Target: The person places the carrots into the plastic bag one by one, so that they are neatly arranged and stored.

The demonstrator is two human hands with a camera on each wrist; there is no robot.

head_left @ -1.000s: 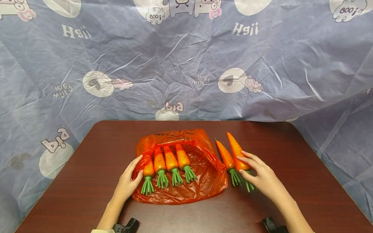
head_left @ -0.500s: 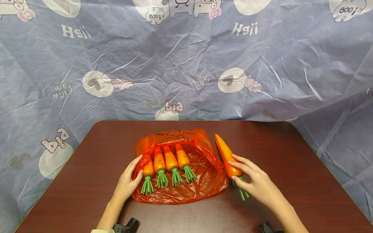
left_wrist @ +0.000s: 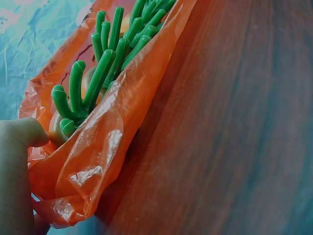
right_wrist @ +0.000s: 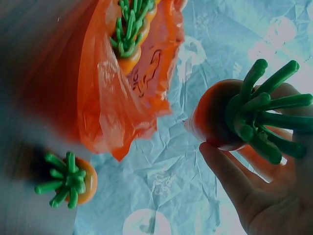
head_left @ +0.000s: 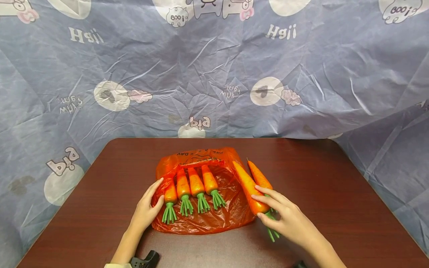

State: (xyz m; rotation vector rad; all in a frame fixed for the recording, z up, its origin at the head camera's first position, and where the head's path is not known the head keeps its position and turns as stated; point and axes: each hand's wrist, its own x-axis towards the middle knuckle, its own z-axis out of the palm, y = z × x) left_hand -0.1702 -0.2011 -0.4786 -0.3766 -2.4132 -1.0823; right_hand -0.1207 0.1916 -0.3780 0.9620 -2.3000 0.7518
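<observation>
An orange-red plastic bag [head_left: 214, 225] lies with its mouth towards me, several carrots [head_left: 196, 182] side by side in it, green stems outward. My left hand [head_left: 145, 206] holds the bag's left edge, the thumb at the mouth beside the leftmost carrot; the other fingers are partly hidden in the left wrist view. In my right hand [head_left: 285, 214] is a carrot [head_left: 248, 185], gripped near its stem end between thumb and fingers. It is raised, its tip over the bag's right edge. Another carrot [head_left: 259, 175] lies on the table just right of the bag, partly behind that hand.
The dark brown wooden table [head_left: 335, 193] extends around the bag on all sides. Behind it hangs a wrinkled blue-grey printed cloth [head_left: 214, 74]. A black wrist device [head_left: 147, 259] shows on the left wrist.
My right hand has lifted a carrot from the right of the bag and carried it left, over the other loose carrot, to the bag's right edge. The left hand has stayed put.
</observation>
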